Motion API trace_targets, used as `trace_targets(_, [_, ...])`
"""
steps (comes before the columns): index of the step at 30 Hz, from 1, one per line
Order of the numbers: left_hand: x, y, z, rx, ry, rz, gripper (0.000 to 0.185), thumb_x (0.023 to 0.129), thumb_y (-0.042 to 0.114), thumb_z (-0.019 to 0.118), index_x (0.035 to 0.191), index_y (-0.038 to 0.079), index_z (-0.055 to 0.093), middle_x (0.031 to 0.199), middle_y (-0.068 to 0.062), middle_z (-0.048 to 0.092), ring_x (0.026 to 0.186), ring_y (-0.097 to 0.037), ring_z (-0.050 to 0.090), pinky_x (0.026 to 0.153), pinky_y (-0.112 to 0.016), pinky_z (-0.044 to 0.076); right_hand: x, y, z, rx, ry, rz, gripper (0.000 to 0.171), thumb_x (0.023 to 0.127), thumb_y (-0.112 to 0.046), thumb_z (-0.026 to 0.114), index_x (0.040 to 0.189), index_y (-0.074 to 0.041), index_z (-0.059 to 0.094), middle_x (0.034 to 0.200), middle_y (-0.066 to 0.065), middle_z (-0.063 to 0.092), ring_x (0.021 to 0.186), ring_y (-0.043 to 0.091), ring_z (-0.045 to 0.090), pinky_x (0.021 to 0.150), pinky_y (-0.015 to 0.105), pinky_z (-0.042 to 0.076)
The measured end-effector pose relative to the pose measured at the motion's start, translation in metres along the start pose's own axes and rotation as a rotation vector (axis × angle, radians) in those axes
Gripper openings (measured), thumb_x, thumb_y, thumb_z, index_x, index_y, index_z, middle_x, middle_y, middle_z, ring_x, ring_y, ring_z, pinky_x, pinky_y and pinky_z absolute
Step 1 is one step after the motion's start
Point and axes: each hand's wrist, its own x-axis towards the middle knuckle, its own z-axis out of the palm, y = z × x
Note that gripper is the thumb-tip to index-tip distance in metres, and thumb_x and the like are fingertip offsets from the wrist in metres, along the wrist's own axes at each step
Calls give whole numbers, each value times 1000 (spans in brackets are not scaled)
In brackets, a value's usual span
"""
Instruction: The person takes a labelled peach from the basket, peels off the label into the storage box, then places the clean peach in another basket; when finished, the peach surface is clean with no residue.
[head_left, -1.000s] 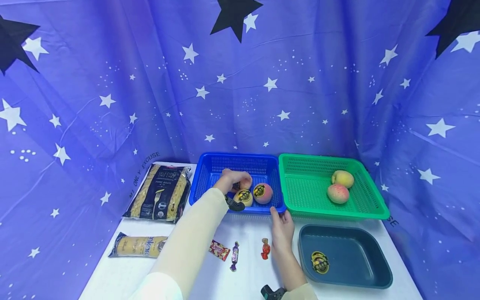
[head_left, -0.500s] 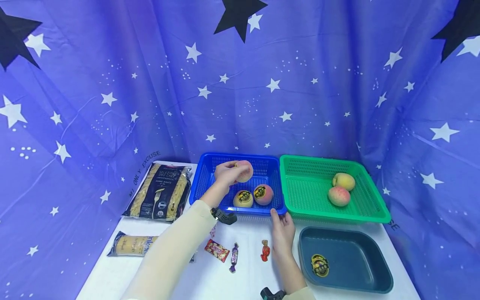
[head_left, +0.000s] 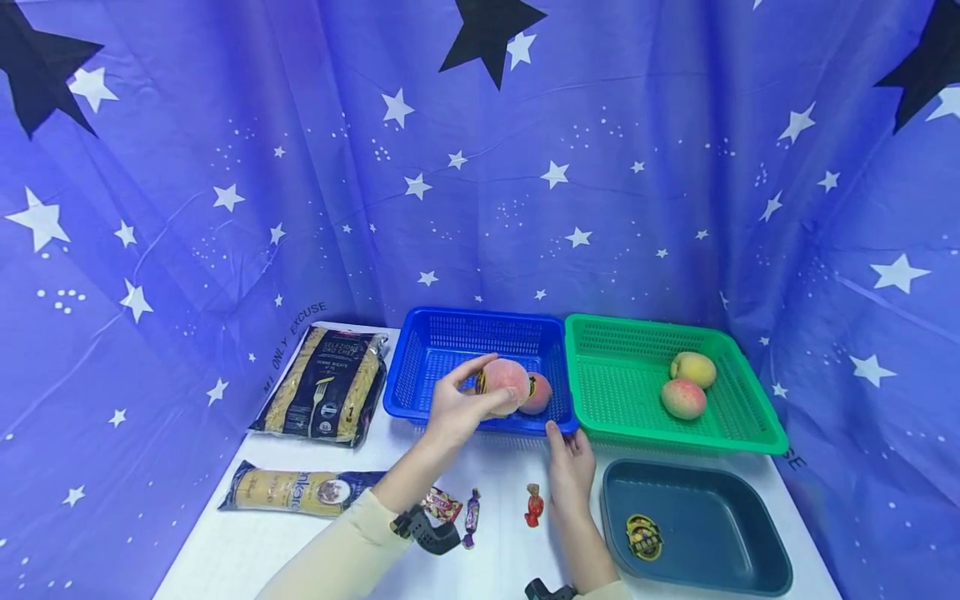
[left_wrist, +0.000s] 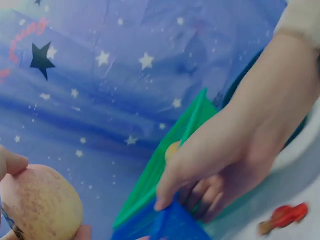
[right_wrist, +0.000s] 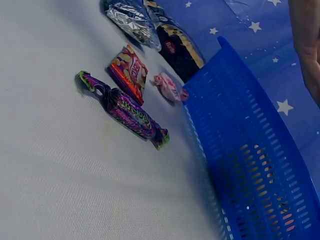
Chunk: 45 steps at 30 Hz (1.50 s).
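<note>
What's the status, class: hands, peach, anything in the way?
Left hand grips peach above blue basket. Right hand grips the basket's near corner. Nothing in the way.

basket (head_left: pixel 420 398) left of second basket (head_left: pixel 757 417) | tray (head_left: pixel 765 550) in front | sweets (head_left: pixel 472 517) before basket

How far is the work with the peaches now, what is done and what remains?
Two peaches lie in the green basket. The left hand holds a stickered peach above the blue basket, whose corner the right hand grips. One peach remains visible inside.
</note>
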Motion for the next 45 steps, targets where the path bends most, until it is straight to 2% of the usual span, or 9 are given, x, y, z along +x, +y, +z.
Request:
trace_targets(8, [-47,-26,-11,-22,-85,127,69,82,7,95,145,20,70,158,-12,59,132,-37,71,99,-39,67,0,3,-2,-49,8,-2,74,111,-35,68,170,0,39,176,23,41,167,38,37,137,50,32])
trace_targets(12, [-65,-37,-16,132,-90,261,73,78,10,98,144,23,71,146,-7,68,118,-25,76,93,-33,68,0,2,-3,-46,13,-7,74,111,-35,69,168,1,41,174,24,44,166,38,39,136,50,33])
trace_targets(17, [-80,-53,-23,378,-53,409,79,72,13,100,143,34,73,144,9,69,126,-18,69,95,-35,66,-2,-1,-4,-31,-2,-1,76,111,-34,69,170,3,37,176,26,40,167,40,36,137,52,31])
trace_targets(21, [-88,-63,-29,442,-62,395,86,71,9,99,144,43,70,148,14,63,132,-17,65,100,-32,65,-3,-4,-5,-37,-19,24,83,111,-37,68,172,4,29,179,27,32,169,42,30,138,53,27])
trace_targets(26, [-96,-71,-33,534,-58,359,89,69,14,100,146,38,63,136,14,67,123,-15,65,93,-28,64,-10,-7,-9,-19,18,71,79,112,-34,65,170,6,29,176,30,35,165,40,37,138,49,32])
trace_targets(32, [-104,-78,-35,462,-117,316,85,68,14,102,143,34,66,129,10,70,117,-16,66,89,-30,66,-41,-20,-16,-37,23,128,40,112,-19,61,142,5,50,130,9,60,118,14,63,105,22,58])
trace_targets(35, [-107,-79,-37,476,-114,322,87,67,17,104,143,41,68,134,15,72,120,-13,66,95,-30,63,-58,-30,-19,-107,-83,30,23,109,-11,66,125,5,63,114,2,65,104,8,67,93,20,61])
trace_targets(39, [-109,-78,-40,481,-110,334,90,67,17,104,143,48,68,140,21,71,129,-12,65,107,-31,58,-80,-43,-19,-281,-272,-304,8,103,-2,75,111,-2,76,111,3,71,106,11,69,92,22,62])
trace_targets(45, [-111,-77,-42,438,-183,374,97,70,5,100,154,37,65,155,10,67,140,-20,65,106,-31,63,-101,-57,-16,-508,-411,-758,26,97,-5,83,117,-21,79,124,-4,68,115,10,63,93,25,59])
